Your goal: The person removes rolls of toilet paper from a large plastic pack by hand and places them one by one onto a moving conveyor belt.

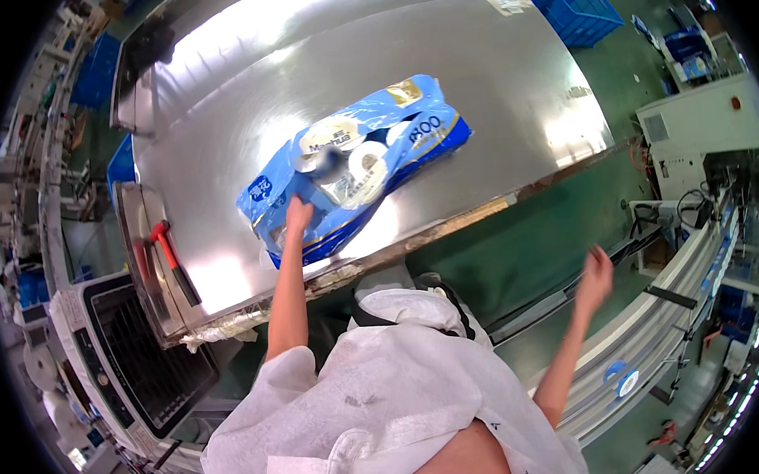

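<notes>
A blue plastic pack of toilet rolls (310,219) lies slantwise on the metal table, near its front edge. White roll ends, one of them a paper roll (367,159), show in the middle of its upper side, and a dark round patch beside them is blurred. My left hand (298,214) is closed on the film at the pack's near left part; its fingertips are partly hidden. Out to the right, away from the table, my right hand (598,275) is raised with loosely bent fingers and nothing visible in it. The conveyor is nearest to it.
A red-headed hammer (173,261) lies at the left edge of the shiny metal table (509,84). Blue crates (569,8) stand beyond the far right corner. A conveyor (609,358) runs along the right, with a small blue-and-white round piece (627,384). A grey machine (137,353) stands at the left.
</notes>
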`<action>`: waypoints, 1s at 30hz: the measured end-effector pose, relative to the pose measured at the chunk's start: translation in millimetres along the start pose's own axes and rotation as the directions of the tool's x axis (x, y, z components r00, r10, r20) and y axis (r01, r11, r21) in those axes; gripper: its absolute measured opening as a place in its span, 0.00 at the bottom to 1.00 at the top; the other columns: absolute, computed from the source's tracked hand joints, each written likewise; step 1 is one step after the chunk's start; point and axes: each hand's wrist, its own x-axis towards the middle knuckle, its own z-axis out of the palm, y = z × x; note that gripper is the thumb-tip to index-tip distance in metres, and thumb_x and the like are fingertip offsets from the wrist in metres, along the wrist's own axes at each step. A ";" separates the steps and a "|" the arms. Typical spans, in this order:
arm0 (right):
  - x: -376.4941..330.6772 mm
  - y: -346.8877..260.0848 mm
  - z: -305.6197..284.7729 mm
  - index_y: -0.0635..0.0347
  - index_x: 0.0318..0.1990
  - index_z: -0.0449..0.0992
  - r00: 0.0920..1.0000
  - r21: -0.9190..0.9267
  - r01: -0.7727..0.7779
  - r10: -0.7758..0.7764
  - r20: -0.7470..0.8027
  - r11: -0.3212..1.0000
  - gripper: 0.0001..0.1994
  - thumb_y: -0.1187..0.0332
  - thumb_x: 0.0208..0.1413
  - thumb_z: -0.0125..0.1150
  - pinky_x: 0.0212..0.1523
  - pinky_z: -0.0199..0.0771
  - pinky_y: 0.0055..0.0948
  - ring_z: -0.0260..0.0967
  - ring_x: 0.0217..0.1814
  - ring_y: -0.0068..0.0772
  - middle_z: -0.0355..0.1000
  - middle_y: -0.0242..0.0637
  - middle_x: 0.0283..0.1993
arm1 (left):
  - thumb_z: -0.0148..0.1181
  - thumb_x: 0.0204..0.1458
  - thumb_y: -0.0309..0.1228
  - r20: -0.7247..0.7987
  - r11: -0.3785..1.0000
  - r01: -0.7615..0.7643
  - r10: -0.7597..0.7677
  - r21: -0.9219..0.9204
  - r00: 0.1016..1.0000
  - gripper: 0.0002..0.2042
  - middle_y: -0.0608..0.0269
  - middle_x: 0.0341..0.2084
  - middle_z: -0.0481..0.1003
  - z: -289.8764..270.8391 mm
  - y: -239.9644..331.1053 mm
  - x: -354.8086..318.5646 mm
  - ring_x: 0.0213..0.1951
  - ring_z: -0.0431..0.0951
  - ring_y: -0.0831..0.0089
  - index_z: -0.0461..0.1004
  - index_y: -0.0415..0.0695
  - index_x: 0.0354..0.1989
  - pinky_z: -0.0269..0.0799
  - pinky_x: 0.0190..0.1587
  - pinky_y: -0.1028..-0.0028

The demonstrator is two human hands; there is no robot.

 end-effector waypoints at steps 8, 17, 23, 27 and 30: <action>-81.4 -236.5 369.0 0.73 0.63 0.62 0.391 0.156 0.781 -0.669 0.632 0.604 0.39 0.52 0.52 0.67 0.69 0.58 0.43 0.60 0.67 0.55 0.66 0.56 0.62 | 0.56 0.58 0.42 0.095 0.850 -0.332 0.401 -0.408 0.911 0.33 0.38 0.63 0.65 -69.2 67.7 95.1 0.66 0.65 0.50 0.58 0.37 0.68 0.58 0.67 0.64; -150.1 -235.1 383.0 0.59 0.73 0.49 0.344 0.023 0.826 -0.535 0.772 0.563 0.57 0.56 0.34 0.79 0.68 0.56 0.49 0.56 0.65 0.56 0.58 0.56 0.62 | 0.72 0.40 0.42 0.210 0.892 -0.448 0.449 -0.053 0.868 0.42 0.41 0.53 0.73 -53.0 71.0 71.9 0.56 0.74 0.50 0.62 0.36 0.63 0.68 0.59 0.61; -125.3 -249.3 318.4 0.54 0.74 0.50 0.270 0.306 -0.518 -0.187 0.944 0.799 0.48 0.61 0.46 0.72 0.70 0.57 0.42 0.60 0.68 0.42 0.60 0.44 0.68 | 0.63 0.54 0.48 0.289 0.394 0.218 0.129 -0.893 0.949 0.38 0.56 0.62 0.68 -99.9 -12.9 13.1 0.61 0.69 0.62 0.59 0.40 0.68 0.65 0.62 0.64; -127.2 -279.4 290.4 0.55 0.74 0.50 0.091 0.171 -0.892 -0.206 0.974 0.419 0.42 0.54 0.55 0.62 0.69 0.61 0.39 0.62 0.69 0.37 0.61 0.40 0.69 | 0.52 0.60 0.56 0.501 -0.107 0.507 0.077 -0.856 0.862 0.38 0.57 0.68 0.61 -132.7 -35.5 -44.8 0.66 0.64 0.63 0.52 0.46 0.72 0.61 0.66 0.61; -130.6 -289.2 292.2 0.55 0.74 0.50 0.030 0.122 -0.901 -0.221 0.975 0.417 0.42 0.53 0.56 0.62 0.69 0.61 0.39 0.61 0.69 0.36 0.60 0.42 0.69 | 0.46 0.60 0.62 0.430 -0.146 0.443 0.115 -0.885 0.896 0.41 0.58 0.71 0.57 -146.7 -19.0 -65.7 0.69 0.60 0.63 0.50 0.48 0.74 0.59 0.68 0.61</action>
